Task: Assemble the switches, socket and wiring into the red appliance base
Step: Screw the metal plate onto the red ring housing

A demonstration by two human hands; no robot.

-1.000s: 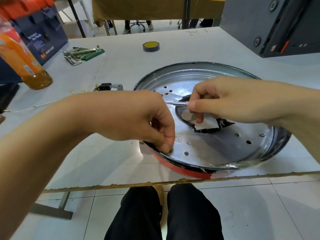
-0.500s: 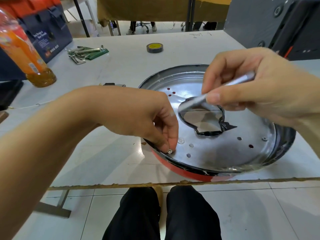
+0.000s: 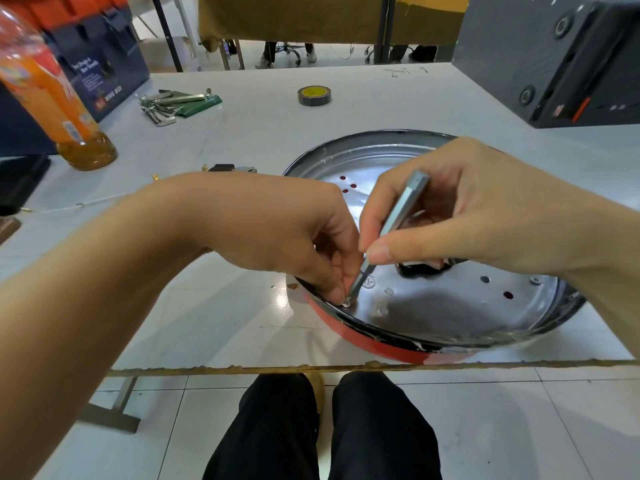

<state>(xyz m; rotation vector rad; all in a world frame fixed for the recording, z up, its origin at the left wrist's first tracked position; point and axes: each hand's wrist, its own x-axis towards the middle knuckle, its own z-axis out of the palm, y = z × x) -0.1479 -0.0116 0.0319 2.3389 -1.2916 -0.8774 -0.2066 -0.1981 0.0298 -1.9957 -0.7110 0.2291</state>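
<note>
The round red appliance base lies near the table's front edge, covered by a shiny perforated metal plate with a dark cut-out in its middle. My left hand pinches a small screw at the plate's near-left rim. My right hand grips a silver screwdriver bit, tilted, with its tip on that screw. A black switch part with gold terminals lies on the table behind my left wrist, mostly hidden.
An orange drink bottle stands at the left. A green set of hex keys and a roll of tape lie farther back. A dark box fills the back right. A thin wire runs leftward.
My right hand has lifted the bit from beside the cut-out, swung it upright and brought its tip down onto the screw under my left fingers. The left hand stayed at the rim.
</note>
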